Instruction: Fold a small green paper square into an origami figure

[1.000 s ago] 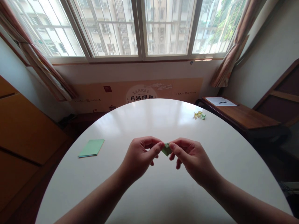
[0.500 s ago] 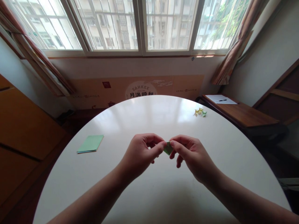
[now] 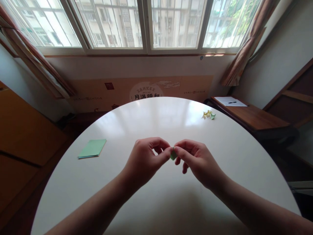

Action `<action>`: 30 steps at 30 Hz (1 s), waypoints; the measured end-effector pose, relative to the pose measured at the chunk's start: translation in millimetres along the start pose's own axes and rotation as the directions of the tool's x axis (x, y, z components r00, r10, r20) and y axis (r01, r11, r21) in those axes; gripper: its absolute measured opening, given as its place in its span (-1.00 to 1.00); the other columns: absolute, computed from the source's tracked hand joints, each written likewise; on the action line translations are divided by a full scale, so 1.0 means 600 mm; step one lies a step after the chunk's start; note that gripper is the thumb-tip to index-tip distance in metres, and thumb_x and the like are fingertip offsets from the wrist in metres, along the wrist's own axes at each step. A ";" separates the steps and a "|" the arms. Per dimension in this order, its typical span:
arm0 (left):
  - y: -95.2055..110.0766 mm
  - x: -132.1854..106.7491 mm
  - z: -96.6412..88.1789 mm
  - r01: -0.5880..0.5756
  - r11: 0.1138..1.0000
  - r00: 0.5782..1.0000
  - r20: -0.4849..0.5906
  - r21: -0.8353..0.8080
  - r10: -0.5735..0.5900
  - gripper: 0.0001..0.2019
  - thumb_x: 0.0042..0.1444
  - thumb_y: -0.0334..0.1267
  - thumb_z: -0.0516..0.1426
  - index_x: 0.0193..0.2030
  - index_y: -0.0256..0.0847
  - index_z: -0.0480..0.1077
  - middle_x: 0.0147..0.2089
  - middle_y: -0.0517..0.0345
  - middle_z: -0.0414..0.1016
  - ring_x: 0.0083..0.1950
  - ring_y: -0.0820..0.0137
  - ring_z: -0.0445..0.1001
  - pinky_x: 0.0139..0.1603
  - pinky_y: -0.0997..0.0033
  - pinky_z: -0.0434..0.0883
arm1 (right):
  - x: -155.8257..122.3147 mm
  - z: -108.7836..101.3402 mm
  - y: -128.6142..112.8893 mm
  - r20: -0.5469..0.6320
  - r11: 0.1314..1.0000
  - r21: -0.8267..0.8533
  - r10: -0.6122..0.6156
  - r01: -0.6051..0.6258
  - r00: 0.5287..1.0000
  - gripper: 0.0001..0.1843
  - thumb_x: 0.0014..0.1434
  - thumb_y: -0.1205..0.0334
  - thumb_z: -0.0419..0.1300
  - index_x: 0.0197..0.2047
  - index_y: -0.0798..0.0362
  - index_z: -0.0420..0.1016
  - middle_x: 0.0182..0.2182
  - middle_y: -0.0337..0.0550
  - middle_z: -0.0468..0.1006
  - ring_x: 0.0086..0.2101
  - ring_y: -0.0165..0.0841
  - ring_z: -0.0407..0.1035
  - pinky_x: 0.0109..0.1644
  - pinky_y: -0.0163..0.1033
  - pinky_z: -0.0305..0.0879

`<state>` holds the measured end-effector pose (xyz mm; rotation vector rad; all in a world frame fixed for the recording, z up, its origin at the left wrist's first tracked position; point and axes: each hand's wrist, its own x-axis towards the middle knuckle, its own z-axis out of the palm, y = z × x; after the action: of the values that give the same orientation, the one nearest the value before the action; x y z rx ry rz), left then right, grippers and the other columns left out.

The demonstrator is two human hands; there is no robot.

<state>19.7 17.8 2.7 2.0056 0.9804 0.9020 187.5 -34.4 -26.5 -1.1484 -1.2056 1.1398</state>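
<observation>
Between my two hands is a small folded piece of green paper [image 3: 173,155], held above the white table. My left hand [image 3: 152,154] pinches its left edge between thumb and index finger. From the other side my right hand [image 3: 193,156] grips it the same way, with its lower fingers curled loosely underneath. The fingertips of both hands almost meet and cover much of the paper, so its full folded shape is hidden.
A stack of square green paper [image 3: 92,148] lies on the round white table [image 3: 156,202] at the left. Several small yellow and green folded paper pieces [image 3: 208,114] sit at the far right. Beyond them a wooden side table [image 3: 265,116] carries white sheets [image 3: 226,100] and a pen [image 3: 232,102].
My thumbs have drawn slightly closer together, and less of the green paper shows between them. The whole view has shifted a little.
</observation>
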 end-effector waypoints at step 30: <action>0.003 0.013 -0.008 0.262 0.961 0.948 0.213 -0.092 -0.238 -0.83 0.07 -0.25 0.18 -0.41 -0.29 0.54 -0.56 0.18 0.44 -0.56 0.46 0.37 -0.63 0.55 0.36 | 0.001 0.002 -0.002 -0.024 0.971 -0.200 -0.138 0.131 0.990 -0.85 0.25 0.19 0.21 -0.28 0.05 0.58 -0.45 -0.15 0.56 -0.44 -0.33 0.44 -0.53 -0.32 0.35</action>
<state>20.1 25.0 8.4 1.7826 1.0137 0.5936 186.5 -34.1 -25.5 -1.2116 -1.3696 0.9069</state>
